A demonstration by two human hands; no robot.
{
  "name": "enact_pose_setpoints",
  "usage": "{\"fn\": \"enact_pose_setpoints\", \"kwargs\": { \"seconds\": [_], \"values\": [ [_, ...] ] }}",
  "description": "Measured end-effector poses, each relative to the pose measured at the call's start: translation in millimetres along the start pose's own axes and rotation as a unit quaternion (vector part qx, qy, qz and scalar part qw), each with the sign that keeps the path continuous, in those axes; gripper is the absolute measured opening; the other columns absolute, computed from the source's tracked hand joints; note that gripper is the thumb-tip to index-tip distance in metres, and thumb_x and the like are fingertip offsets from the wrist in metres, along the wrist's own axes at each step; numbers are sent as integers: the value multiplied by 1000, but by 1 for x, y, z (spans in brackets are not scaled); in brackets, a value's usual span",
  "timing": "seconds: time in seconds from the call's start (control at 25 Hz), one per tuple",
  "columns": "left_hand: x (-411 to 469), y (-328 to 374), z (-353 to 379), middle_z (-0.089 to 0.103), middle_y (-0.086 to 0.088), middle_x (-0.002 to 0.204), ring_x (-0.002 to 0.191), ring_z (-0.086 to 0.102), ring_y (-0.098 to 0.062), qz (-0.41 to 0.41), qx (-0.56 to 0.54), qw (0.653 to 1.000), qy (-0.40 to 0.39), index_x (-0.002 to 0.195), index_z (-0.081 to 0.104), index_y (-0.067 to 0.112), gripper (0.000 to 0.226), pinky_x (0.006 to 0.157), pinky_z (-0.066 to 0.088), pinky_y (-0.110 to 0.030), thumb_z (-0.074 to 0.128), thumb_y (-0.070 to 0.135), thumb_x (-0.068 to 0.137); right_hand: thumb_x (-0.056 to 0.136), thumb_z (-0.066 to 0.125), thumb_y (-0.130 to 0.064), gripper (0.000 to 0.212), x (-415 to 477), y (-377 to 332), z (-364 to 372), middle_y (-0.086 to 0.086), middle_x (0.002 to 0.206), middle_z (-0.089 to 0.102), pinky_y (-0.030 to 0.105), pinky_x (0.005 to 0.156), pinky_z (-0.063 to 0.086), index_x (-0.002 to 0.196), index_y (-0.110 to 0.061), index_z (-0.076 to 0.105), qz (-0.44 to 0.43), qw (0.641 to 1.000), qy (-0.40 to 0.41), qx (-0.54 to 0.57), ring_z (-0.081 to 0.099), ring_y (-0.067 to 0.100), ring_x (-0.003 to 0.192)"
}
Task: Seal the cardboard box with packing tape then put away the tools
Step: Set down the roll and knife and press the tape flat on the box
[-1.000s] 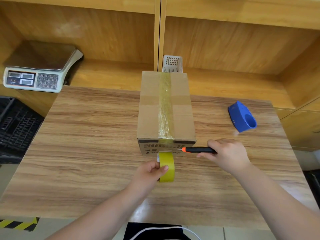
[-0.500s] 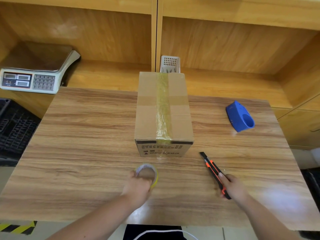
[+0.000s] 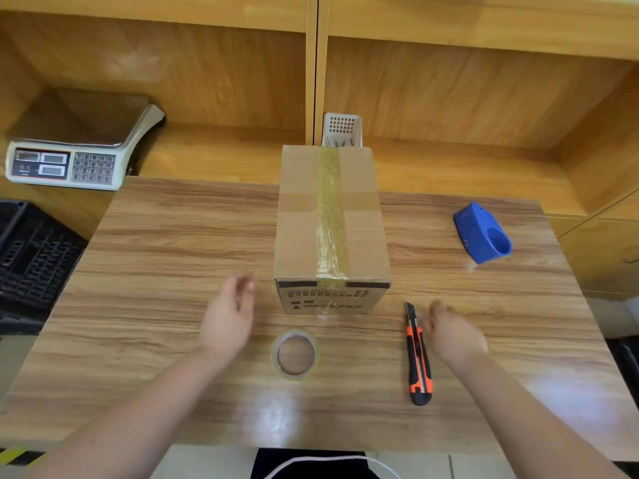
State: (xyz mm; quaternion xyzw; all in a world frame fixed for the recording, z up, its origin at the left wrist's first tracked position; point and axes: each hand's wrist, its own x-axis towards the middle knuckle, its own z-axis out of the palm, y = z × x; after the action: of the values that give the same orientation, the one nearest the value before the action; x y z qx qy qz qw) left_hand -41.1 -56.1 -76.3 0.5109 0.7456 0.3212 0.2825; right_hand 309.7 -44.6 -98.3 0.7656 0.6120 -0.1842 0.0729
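Bystanders around the wooden packing table

A digital weighing scale (image 3: pixel 74 146) with a steel platform and keypad sits on the lower wooden ledge (image 3: pixel 221 157) at far left, behind the wood-grain table (image 3: pixel 155 271); a black plastic crate (image 3: pixel 31 257) stands below it, off the table's left edge. A white perforated basket (image 3: pixel 342 127) stands on the ledge against the upright divider (image 3: pixel 313 63) of the wooden shelving. Yellow-and-black hazard tape (image 3: pixel 17 456) marks the floor at bottom left, and a white cord (image 3: pixel 332 461) curves over dark fabric at the bottom edge
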Motion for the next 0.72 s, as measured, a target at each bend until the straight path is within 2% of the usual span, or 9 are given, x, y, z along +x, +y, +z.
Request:
{"fn": "enact_pose_setpoints", "kwargs": {
  "seconds": [0.04, 0.08, 0.12, 0.16, 0.24, 0.32, 0.4, 0.6, 0.72],
  "values": [
    [10, 12, -8, 65, -3, 118, 110, 61, -23, 29, -48, 998, 28, 127, 54, 19, 30, 90, 44, -32, 45, 25, 99, 95, 41, -38, 34, 1, -14, -21, 10, 114, 63, 41, 84, 49, 115, -14, 55, -61, 990, 106, 65, 57, 30, 105],
    [19, 27, -13, 58, -4, 133, 122, 53, -21, 77, -64, 994, 33, 133, 51, 17, 36, 102, 41, -36, 45, 25, 99, 95, 45, -32, 34, 1, -31, -40, 9, 126, 59, 42, 97, 44, 122, -12, 54, -144, 961, 197, 130, 52, 29, 117],
    [26, 45, -14, 50, -3, 144, 132, 44, -20, 139, -43, 989, 9, 137, 48, 18, 40, 111, 34, -40, 44, 28, 99, 95, 46, -30, 37, -1, -53, -57, 7, 136, 54, 40, 107, 36, 127, -13, 53, -233, 926, 240, 176, 45, 26, 129],
    [30, 61, -9, 40, -2, 151, 141, 32, -19, 199, 19, 979, -39, 142, 44, 20, 45, 118, 23, -43, 39, 34, 99, 95, 44, -32, 41, -2, -73, -67, 4, 142, 48, 37, 113, 27, 132, -15, 51, -311, 904, 232, 178, 37, 22, 136],
    [31, 80, 10, 15, 4, 160, 149, 5, -15, 273, 200, 929, -151, 150, 24, 26, 56, 122, 3, -46, 24, 47, 98, 96, 31, -48, 55, -2, -108, -68, 2, 150, 38, 38, 117, 18, 140, -17, 41, -400, 898, 160, 86, 26, 19, 142],
    [34, 80, 26, 3, 6, 163, 149, -7, -13, 293, 312, 885, -180, 153, 11, 25, 63, 120, -6, -49, 12, 52, 95, 93, 12, -59, 70, 4, -123, -55, 2, 153, 32, 42, 119, 16, 144, -17, 33, -425, 897, 121, 1, 22, 20, 144],
    [41, 76, 31, 1, 6, 163, 149, -8, -11, 298, 336, 876, -174, 153, 7, 25, 66, 120, -8, -49, 6, 54, 94, 93, 8, -57, 71, 14, -122, -46, 2, 152, 34, 43, 118, 17, 144, -16, 33, -428, 893, 140, -18, 26, 21, 143],
    [52, 73, 32, 3, 4, 163, 150, -2, -13, 327, 370, 856, -153, 153, 6, 24, 74, 120, -7, -49, 10, 63, 90, 95, 34, -44, 56, 28, -122, -43, 6, 145, 46, 47, 113, 31, 139, -11, 43, -439, 877, 195, -28, 40, 26, 136],
    [54, 68, 37, 14, 0, 162, 150, 10, -16, 342, 393, 844, -129, 152, 15, 21, 76, 119, 2, -51, 16, 63, 89, 92, 40, -38, 54, 28, -123, -38, 11, 139, 53, 51, 107, 39, 134, -5, 49, -444, 864, 232, -42, 48, 30, 129]
  ]
}}
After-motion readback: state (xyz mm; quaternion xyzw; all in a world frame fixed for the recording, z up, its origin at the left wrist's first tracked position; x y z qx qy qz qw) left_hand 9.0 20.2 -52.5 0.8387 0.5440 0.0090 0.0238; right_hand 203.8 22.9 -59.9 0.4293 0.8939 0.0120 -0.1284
